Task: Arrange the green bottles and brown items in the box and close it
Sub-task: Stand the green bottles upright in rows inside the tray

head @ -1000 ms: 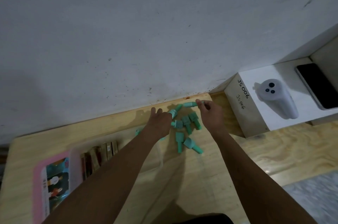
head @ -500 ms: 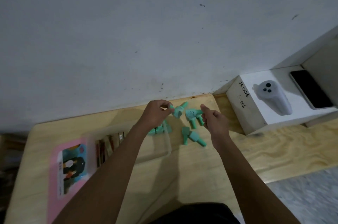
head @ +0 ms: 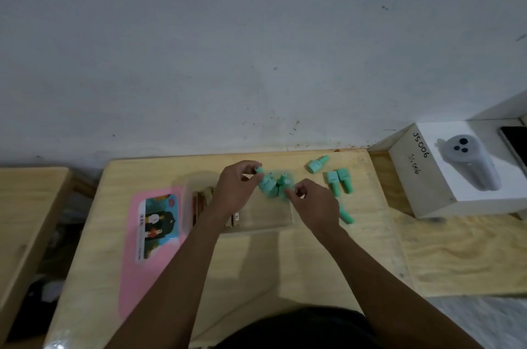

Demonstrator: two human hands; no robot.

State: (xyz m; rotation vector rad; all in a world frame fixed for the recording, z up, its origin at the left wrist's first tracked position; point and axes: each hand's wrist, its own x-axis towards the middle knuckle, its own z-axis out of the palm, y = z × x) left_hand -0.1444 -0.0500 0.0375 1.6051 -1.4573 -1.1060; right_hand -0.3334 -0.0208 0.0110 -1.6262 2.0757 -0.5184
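Person is leaning over the wooden table, with both hands working at the far right corner of the clear box.

- Left hand is pinching the cap of one green bottle between thumb and curled fingertips.
- Right hand is pinching the top of a second green bottle, fingers curled. Motion blur is smearing the exact contact.
- Both bottles are standing roughly upright in a tight green cluster inside that corner of the box, touching one another.
- Brown items are lying in a row at the box's left end, partly hidden by the left wrist.
- Pink lid is lying flat just left of the box, off it.
- Loose bottles are lying on the table right of the box: a single bottle near the wall, a pair of bottles side by side, and a fourth bottle showing from behind the right hand.
- White carton is sitting well apart at the right and carrying a grey device.
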